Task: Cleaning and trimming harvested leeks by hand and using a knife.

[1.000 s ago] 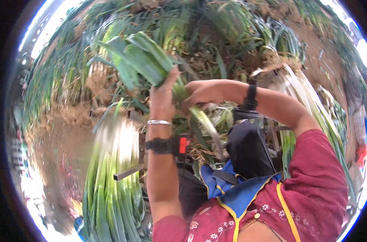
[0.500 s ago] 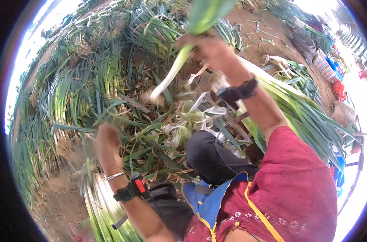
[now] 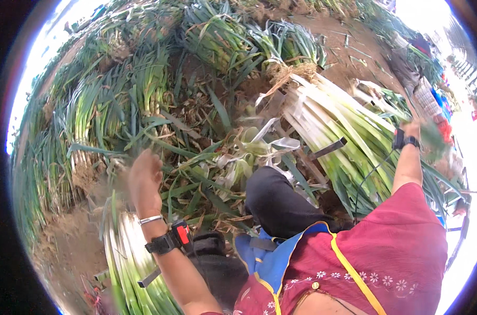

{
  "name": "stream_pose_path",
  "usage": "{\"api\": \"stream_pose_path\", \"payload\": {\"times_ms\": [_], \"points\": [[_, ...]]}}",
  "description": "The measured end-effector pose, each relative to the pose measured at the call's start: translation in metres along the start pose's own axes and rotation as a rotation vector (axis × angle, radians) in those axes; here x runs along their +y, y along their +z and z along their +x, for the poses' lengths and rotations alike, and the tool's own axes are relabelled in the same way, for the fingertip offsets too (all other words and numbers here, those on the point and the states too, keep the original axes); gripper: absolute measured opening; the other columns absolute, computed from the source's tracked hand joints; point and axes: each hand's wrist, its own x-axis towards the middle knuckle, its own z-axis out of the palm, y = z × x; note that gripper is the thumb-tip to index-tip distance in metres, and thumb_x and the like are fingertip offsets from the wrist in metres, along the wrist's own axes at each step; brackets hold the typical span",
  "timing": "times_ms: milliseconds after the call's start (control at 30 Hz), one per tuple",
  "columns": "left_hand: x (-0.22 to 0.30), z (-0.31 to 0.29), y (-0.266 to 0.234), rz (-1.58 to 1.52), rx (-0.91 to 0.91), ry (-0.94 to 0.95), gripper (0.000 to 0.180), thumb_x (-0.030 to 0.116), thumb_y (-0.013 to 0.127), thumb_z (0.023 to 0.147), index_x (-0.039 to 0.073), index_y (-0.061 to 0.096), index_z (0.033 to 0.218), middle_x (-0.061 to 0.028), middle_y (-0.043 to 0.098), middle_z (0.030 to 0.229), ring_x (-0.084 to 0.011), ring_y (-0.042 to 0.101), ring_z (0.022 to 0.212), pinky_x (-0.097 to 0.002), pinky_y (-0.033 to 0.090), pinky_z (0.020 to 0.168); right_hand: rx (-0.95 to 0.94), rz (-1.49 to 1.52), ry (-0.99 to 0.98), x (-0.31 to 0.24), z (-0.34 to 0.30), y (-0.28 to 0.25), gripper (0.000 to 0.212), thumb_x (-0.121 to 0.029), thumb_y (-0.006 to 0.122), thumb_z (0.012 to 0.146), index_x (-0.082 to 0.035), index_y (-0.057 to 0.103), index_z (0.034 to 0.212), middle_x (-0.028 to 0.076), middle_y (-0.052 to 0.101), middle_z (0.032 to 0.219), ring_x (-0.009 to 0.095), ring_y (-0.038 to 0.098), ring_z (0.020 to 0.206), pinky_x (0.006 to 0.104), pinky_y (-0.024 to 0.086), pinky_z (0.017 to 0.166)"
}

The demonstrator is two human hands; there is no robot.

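Leeks (image 3: 133, 239) lie near the left hand (image 3: 145, 181) and its red-patched wristband (image 3: 170, 241).

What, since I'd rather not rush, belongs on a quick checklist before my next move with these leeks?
1. Left hand free: ok; no leek shows in it.
2. Right hand free: cannot tell; it is blurred, out at the far right.
3. Right-hand leek pile facing one way: ok; white ends lie toward the upper left, green leaves toward the lower right.
4. Left-hand leek bundle fully in view: not ok; its leaves run out of the picture's lower edge.
5. Middle ground free of scraps: not ok; loose leaves and pale peelings lie there.
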Motion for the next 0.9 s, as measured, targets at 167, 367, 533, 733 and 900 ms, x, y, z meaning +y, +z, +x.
{"api": "stream_pose_path", "payload": {"times_ms": [167,367,533,733,900], "points": [[-0.007,0.004,0.014,-0.039,-0.046,-0.044,0.020,0.030,0.065,0.089,0.014,0.065,0.101,0.0039,0.066,0.086,-0.0052,0.061,0.078,-0.0204,0.043,0.063,-0.206,0.057,0.276,0.030,0.047,0.009,0.018,-0.021,0.064,0.077,-0.003,0.065,0.082,0.017,0.063,0.080,0.029,0.061,0.081,0.0361,0.049,0.075],[-0.015,0.011,0.017,-0.082,-0.090,-0.010,0.023,0.028,0.066,0.088,0.011,0.065,0.103,0.0029,0.066,0.084,-0.0050,0.060,0.075,-0.0203,0.042,0.061,-0.723,1.588,0.589,-0.169,0.170,0.051,0.020,-0.011,0.049,0.090,0.002,0.060,0.101,0.016,0.064,0.097,0.026,0.062,0.088,0.0327,0.053,0.074],[-0.013,0.014,-0.009,-0.108,-0.017,0.035,0.025,0.024,0.066,0.088,0.007,0.063,0.106,-0.0002,0.066,0.086,-0.0063,0.061,0.074,-0.0185,0.042,0.058,-1.070,1.127,-0.677,-0.466,-0.002,0.029,0.031,-0.019,0.055,0.090,-0.002,0.058,0.116,0.010,0.061,0.112,0.020,0.060,0.102,0.0296,0.049,0.085],[-0.009,0.013,-0.005,-0.071,0.056,0.023,0.026,0.019,0.064,0.089,0.004,0.061,0.109,-0.0026,0.067,0.089,-0.0073,0.062,0.075,-0.0176,0.045,0.059,-1.656,0.856,-0.586,-0.625,-0.135,0.065,0.035,-0.029,0.061,0.088,-0.008,0.059,0.116,0.005,0.064,0.101,0.014,0.061,0.091,0.0314,0.050,0.078],[-0.041,0.018,-0.021,0.143,-0.039,0.030,0.027,0.014,0.062,0.089,0.000,0.060,0.111,-0.0050,0.066,0.094,-0.0099,0.062,0.081,-0.0218,0.050,0.072,-1.631,0.564,-1.005,-0.658,-0.235,0.179,0.034,-0.026,0.059,0.085,-0.002,0.062,0.110,0.008,0.065,0.100,0.020,0.061,0.088,0.0353,0.050,0.077]]}}
